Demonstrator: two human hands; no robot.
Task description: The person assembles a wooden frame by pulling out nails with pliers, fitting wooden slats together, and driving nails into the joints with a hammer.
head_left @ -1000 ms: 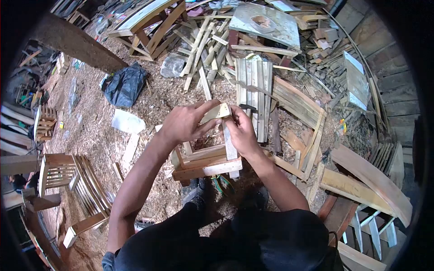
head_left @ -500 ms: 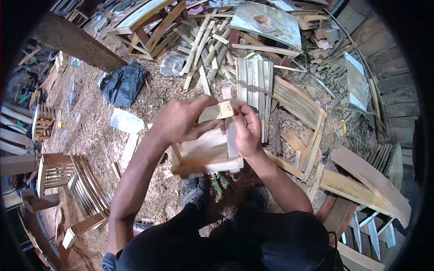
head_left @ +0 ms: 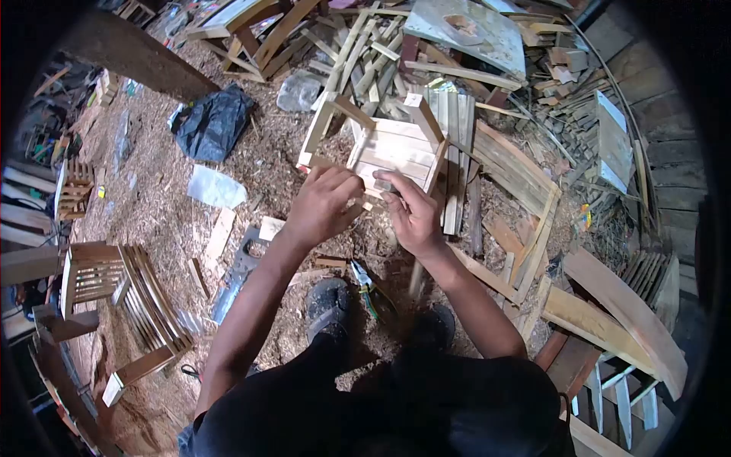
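A small wooden frame with a slatted panel [head_left: 392, 148] and raised legs lies on the shavings in front of me. My left hand [head_left: 326, 204] is at its near left side, fingers curled together; what they hold, if anything, is hidden. My right hand [head_left: 413, 217] is by the near edge, fingers bent around something small and dark that I cannot make out. Below that hand is a blurred, pale upright streak. Pliers with green and yellow handles [head_left: 369, 289] lie on the floor between my feet.
A handsaw [head_left: 237, 274] lies left of my left forearm. Further out are a black plastic bag [head_left: 211, 126], a slatted wooden piece [head_left: 145, 301], a wooden post [head_left: 145, 68], a scrap wood pile [head_left: 365, 61] and curved boards [head_left: 624, 320] at the right.
The wooden frame has moved away from my body and now shows its slatted panel and legs. Both hands have come down and closer to its near edge. The saw and pliers show more fully.
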